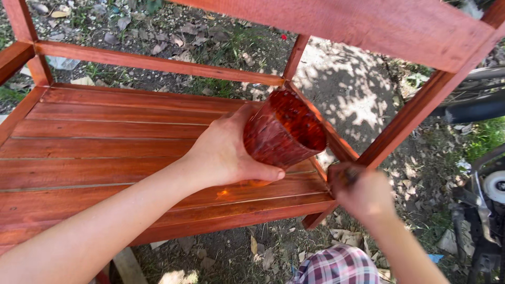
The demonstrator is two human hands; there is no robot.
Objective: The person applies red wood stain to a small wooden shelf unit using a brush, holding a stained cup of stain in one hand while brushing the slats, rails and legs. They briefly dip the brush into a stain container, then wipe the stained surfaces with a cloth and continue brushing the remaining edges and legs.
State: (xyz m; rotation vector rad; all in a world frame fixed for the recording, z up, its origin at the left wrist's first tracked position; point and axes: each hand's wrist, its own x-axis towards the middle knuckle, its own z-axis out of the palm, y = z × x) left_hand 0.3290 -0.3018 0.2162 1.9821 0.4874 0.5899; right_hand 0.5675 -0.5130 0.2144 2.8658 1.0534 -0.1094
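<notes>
Gripping 1 stained plastic cup (pixel 284 130), left hand (pixel 227 152) wrapped around its side, thumb pressed along the lower wall, cup tilted with its mouth toward the upper right. Held just above the right end of the slatted shelf (pixel 100 152), clear of the boards. Inside the cup, a dark reddish-brown coating on the walls; level of liquid not readable.

Closed in a fist, right hand (pixel 363 192) around 1 thin dark handle (pixel 349 174), only a short blurred stub visible, its working end hidden against the diagonal rail (pixel 415 113) at the shelf's front right corner. What kind of tool cannot be told.

Counted on the reddish wooden frame: about 6 glossy boards in the shelf, 1 back rail (pixel 158 64), 1 broad top board (pixel 368 23) crossing the upper edge, 2 uprights at the rear.

Underfoot, bare soil (pixel 347 89) dappled with sun, dry leaves and patches of grass scattered behind and beneath the frame. At far right, dark machine parts (pixel 486 210) and 1 pale wheel, well apart from both hands. At bottom centre, a patch of plaid cloth (pixel 336 265) below the right wrist. Crossing between camera and ground, the top board and diagonal rail, screening part of the soil.
</notes>
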